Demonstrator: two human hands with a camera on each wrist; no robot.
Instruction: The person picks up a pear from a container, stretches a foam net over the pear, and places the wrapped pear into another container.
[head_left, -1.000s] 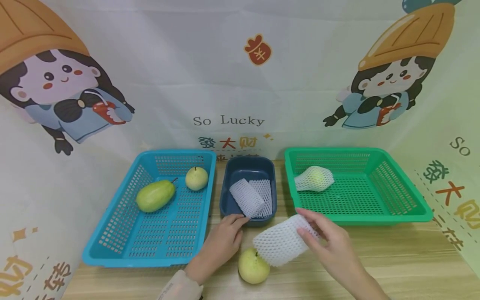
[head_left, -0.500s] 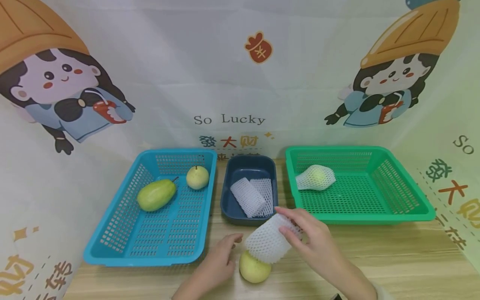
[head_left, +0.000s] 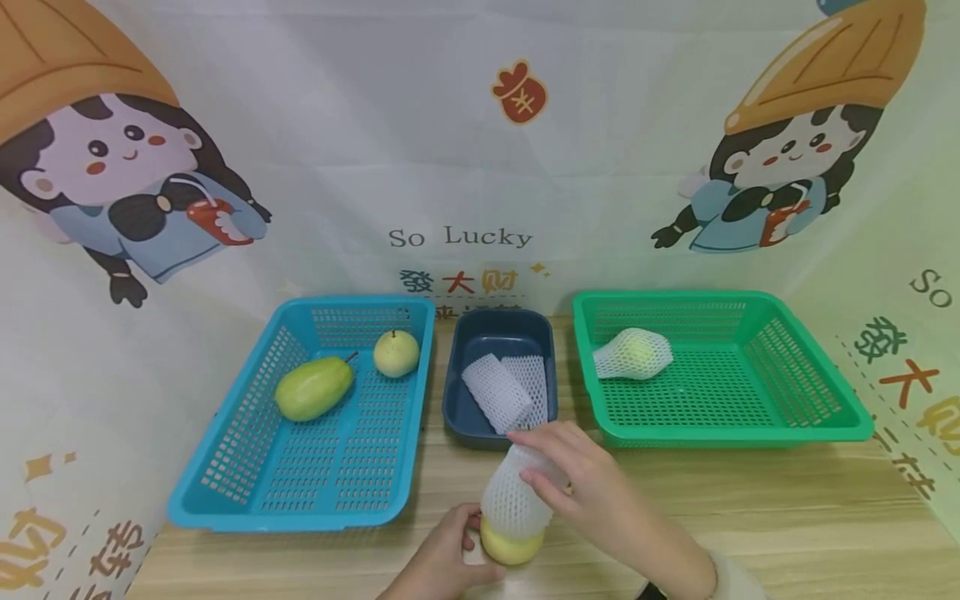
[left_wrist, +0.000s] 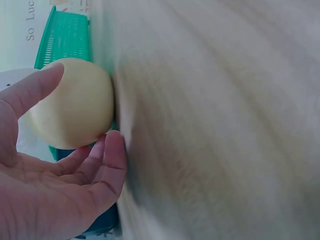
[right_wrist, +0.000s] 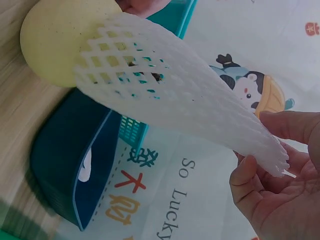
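Observation:
A pale yellow pear (head_left: 512, 546) stands on the wooden table in front of the dark blue bin. Its upper part is covered by a white foam net sleeve (head_left: 516, 500); the lower part shows bare. My left hand (head_left: 447, 557) holds the pear from the left, thumb on one side and curled fingers (left_wrist: 114, 155) on the other. At the far end of the sleeve my right hand (head_left: 581, 479) pinches the net between thumb and fingers. In the right wrist view the sleeve's wide mouth lies over the pear (right_wrist: 60, 40), and its narrow end is gathered in the right hand (right_wrist: 285, 160).
The blue basket (head_left: 300, 521) at left bears a green papaya-like fruit (head_left: 313, 389) and another pear (head_left: 396, 354). Two more net sleeves (head_left: 497, 392) lie in the dark blue bin (head_left: 480, 325). A net-wrapped fruit (head_left: 637, 354) lies in the green basket (head_left: 735, 433) at right.
My left hand has left the bin's edge and come down to hold the pear. My right hand has moved left, bringing the net sleeve over the pear's top.

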